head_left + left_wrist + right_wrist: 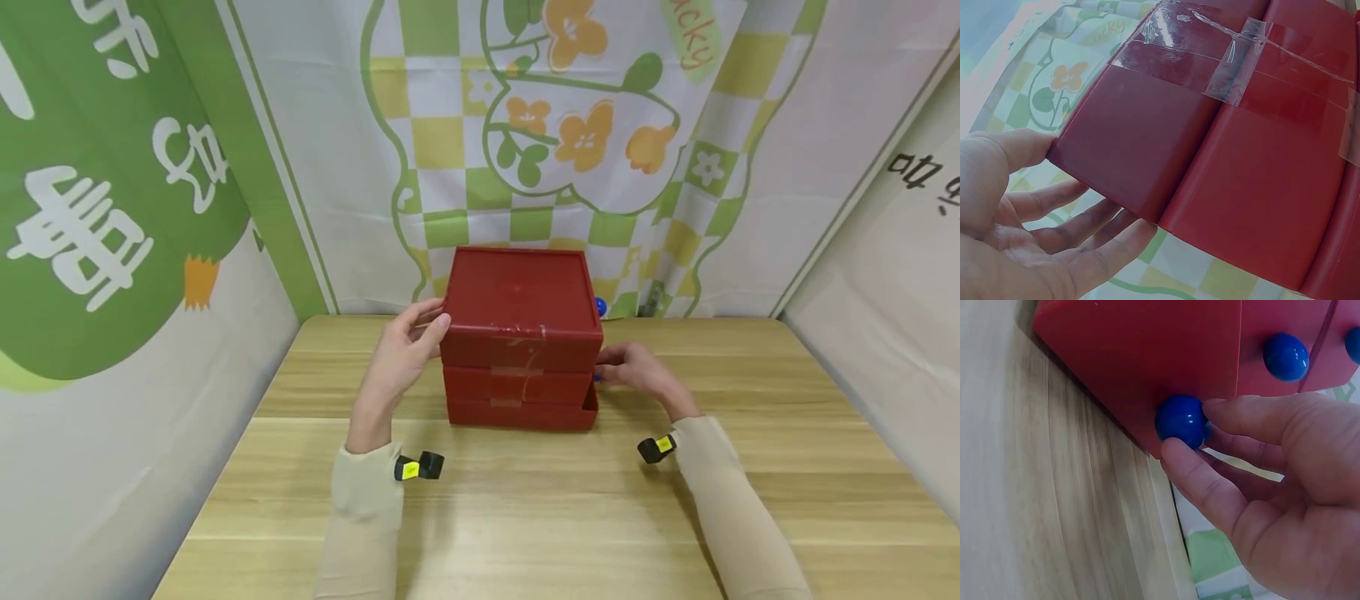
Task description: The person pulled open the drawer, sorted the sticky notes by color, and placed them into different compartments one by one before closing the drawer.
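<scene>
A red three-tier drawer box [521, 292] stands on the table, its drawer fronts facing right. The bottom drawer [591, 415] sticks out a little on that side. In the right wrist view, my right hand [1291, 469] pinches the bottom drawer's round blue knob [1180, 422] between thumb and fingers. Another blue knob [1286, 357] shows on the tier above. My left hand [401, 354] touches the box's left side near the top, fingers fairly straight and spread, thumb against the upper edge, as the left wrist view shows. What lies inside the drawer is hidden.
Clear tape [1238, 59] runs across the seams between the tiers. The wooden table [525, 517] extends around the box. Behind it hangs a green-and-white patterned curtain [487, 183]. Printed cloth walls [277, 250] close in both sides.
</scene>
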Demonstrator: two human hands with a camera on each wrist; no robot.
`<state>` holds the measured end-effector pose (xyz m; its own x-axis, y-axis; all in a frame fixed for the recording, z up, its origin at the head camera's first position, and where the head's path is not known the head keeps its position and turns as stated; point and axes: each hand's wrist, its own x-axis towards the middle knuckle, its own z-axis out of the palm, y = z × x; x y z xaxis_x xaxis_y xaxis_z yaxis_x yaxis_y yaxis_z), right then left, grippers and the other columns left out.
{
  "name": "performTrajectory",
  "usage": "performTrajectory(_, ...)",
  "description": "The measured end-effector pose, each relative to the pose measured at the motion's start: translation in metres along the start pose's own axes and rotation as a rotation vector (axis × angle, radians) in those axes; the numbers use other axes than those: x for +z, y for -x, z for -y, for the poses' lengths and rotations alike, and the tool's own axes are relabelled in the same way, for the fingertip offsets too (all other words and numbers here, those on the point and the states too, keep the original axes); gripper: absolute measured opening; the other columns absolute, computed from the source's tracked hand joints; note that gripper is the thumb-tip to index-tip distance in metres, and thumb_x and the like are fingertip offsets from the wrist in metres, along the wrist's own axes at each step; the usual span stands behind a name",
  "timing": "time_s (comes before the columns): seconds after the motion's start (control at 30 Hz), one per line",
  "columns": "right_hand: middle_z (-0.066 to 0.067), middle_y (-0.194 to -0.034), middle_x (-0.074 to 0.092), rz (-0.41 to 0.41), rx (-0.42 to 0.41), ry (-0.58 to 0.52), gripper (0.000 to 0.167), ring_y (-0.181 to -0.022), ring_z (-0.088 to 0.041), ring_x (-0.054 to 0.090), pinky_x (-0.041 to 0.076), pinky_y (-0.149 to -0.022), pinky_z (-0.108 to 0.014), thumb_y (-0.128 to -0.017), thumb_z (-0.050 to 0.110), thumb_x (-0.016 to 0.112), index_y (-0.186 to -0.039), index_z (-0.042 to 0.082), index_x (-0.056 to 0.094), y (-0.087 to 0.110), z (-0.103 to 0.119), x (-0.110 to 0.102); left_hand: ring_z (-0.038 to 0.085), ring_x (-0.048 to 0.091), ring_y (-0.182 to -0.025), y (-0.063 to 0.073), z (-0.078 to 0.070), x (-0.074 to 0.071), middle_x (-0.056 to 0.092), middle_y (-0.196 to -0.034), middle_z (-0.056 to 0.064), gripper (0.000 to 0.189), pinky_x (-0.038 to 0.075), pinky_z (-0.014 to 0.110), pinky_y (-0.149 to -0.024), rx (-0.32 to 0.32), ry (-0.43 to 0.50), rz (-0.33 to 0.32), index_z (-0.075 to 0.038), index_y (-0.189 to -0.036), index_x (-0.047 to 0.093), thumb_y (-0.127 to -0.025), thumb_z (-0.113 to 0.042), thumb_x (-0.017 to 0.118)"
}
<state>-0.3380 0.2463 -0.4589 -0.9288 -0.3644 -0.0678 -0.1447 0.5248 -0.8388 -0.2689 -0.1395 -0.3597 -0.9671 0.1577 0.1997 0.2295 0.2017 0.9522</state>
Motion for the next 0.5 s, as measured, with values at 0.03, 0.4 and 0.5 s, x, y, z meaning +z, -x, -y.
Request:
performTrajectory(0.03,-0.023,-0.108,0.07,0.0,-0.01,0.011,0.027,-0.093,-0.027,0.07,0.059,-0.083,-0.044,-0.095,0.008,0.06,-0.116,-0.009,0.065,-0.002,0.001,0.001,0.03,0.057,-0.124,0.0,0.0,0.0,0.053,-0.141,0.013,0.051,0.053,0.047,-0.097,0.001,0.002,-0.002,-0.011,-0.144,0.048,-0.099,-0.034,0.058)
performTrajectory(0.4,-0.01,-0.079,0.071,-0.053,-0.046,0.14,0.011,-0.07,-0.017,0.061,0.051,-0.064,-0.026,-0.084,0.001,0.067,-0.091,-0.007,0.07,-0.011,0.005,0.014,0.031,0.058,-0.122,0.001,0.0,-0.001,0.054,-0.138,0.015,0.05,0.056,0.04,-0.093,0.003,0.003,0.003,-0.009,-0.142,0.049,-0.099,-0.032,0.058)
performTrajectory(0.5,-0.01,-0.08,0.071,-0.05,-0.047,0.108,0.012,-0.072,-0.017,0.063,0.052,-0.066,-0.028,-0.083,-0.001,0.067,-0.093,-0.008,0.069,-0.014,0.007,0.016,0.031,0.058,-0.121,0.0,0.0,-0.003,0.055,-0.138,0.015,0.049,0.056,0.039,-0.092,0.012,0.005,-0.005,-0.009,-0.142,0.049,-0.1,-0.032,0.058)
